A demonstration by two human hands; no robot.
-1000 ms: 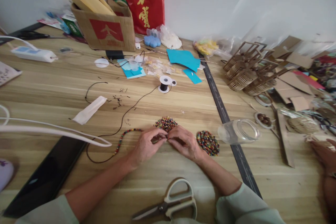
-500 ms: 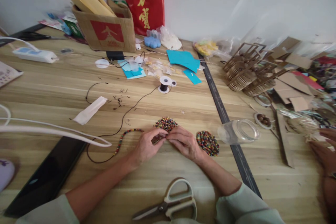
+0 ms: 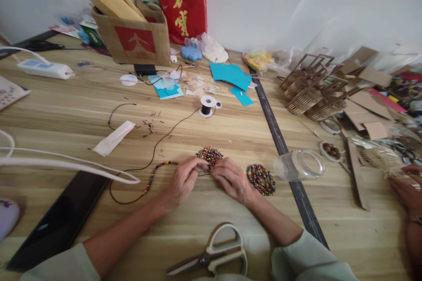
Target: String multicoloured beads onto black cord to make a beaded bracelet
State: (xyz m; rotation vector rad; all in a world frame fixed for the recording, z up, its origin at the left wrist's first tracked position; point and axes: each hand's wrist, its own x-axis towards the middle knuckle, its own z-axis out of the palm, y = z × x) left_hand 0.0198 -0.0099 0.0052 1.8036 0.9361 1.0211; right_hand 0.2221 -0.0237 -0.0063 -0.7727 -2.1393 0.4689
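Note:
My left hand [image 3: 185,179] is at the near edge of a pile of small multicoloured beads [image 3: 210,155], its fingers bent and tips together; what lies in them is hidden. Close on its right, my right hand [image 3: 232,179] has its fingers pinched, with a short dark length of cord [image 3: 204,174] running to it from the left hand. A strand of threaded beads [image 3: 151,178] curves out from behind my left hand. Its bare cord loops round on the table and runs up to a white spool of black cord [image 3: 206,107].
Right of my hands lie a coiled bead string [image 3: 260,179] and a clear jar [image 3: 300,165] on its side. Scissors [image 3: 214,254] rest in front of me. Left are a dark flat panel [image 3: 59,219] and white cables [image 3: 72,165]. Another person's hand [image 3: 407,189] is at far right.
My hands were together at the fingertips and have moved slightly apart. The left fingers have straightened a little toward the bead pile, and cord now shows between the hands.

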